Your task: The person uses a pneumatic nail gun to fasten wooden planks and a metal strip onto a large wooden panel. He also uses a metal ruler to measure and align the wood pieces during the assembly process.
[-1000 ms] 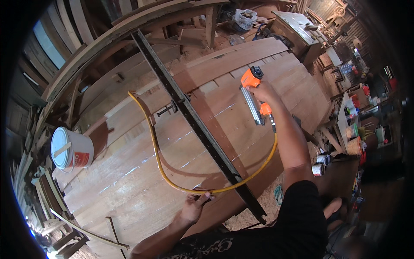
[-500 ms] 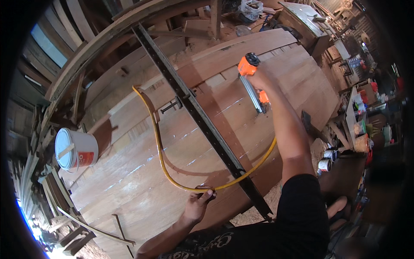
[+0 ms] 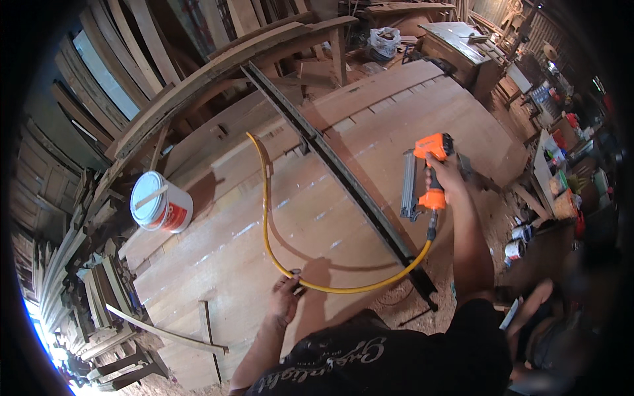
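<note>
My right hand is wrapped round the grip of an orange and black nail gun, held above the right part of a wooden panel. The gun's grey magazine points down toward me. From its base a yellow air hose loops across to my left hand, whose fingers close on it near the panel's front. Beyond that hand the hose runs on to the far side, over the boards. A dark metal bar clamp lies slantwise across the panel.
A white lidded bucket stands at the panel's left, and a thin wooden strip at its lower left. Planks lean at the back left. A cluttered bench is on the right. At lower right, another person's limb shows.
My right hand has drawn the nail gun back toward me and to the right, turning it. The hose has shifted with it, and my left hand still grips it. The view has shifted too.
</note>
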Motion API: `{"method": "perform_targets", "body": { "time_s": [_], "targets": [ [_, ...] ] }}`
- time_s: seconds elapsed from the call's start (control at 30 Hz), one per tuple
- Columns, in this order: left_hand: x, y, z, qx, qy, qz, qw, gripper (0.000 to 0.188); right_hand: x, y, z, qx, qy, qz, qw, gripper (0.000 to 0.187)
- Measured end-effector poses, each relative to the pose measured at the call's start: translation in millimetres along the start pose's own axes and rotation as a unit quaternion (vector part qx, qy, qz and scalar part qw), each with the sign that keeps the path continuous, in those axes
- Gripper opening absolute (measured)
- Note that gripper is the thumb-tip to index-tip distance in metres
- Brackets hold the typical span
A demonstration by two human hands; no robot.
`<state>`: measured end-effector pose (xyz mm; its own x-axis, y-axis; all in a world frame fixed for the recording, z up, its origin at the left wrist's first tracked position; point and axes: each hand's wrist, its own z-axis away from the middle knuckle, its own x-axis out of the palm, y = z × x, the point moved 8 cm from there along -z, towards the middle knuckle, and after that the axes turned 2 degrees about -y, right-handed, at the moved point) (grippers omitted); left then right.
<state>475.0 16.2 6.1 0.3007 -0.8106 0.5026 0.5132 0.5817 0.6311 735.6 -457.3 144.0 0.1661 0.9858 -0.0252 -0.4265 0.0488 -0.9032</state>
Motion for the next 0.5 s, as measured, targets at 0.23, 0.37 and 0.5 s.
{"method": "perform_targets", "body": {
  "time_s": [0.23, 0.37, 0.5],
  "targets": [
    [-23.4, -13.0, 45.8, 0.067, -0.031, -0.041, 0.996, 0.028, -56.8, 71.6, 259.1, -0.129, 0.113, -0.105, 0.98, 0.031],
    [-11.4, -27.0, 73.4, 0.099, -0.071, -0.059, 0.991, 0.028, -86.8, 110.1, 382.0, -0.131, 0.265, -0.095, 0.951, 0.029],
    [1.7, -54.1, 102.9, 0.1, -0.09, -0.045, 0.99, 0.025, -103.4, 136.5, 477.2, -0.138, 0.318, -0.141, 0.927, 0.028]
  ]
}}
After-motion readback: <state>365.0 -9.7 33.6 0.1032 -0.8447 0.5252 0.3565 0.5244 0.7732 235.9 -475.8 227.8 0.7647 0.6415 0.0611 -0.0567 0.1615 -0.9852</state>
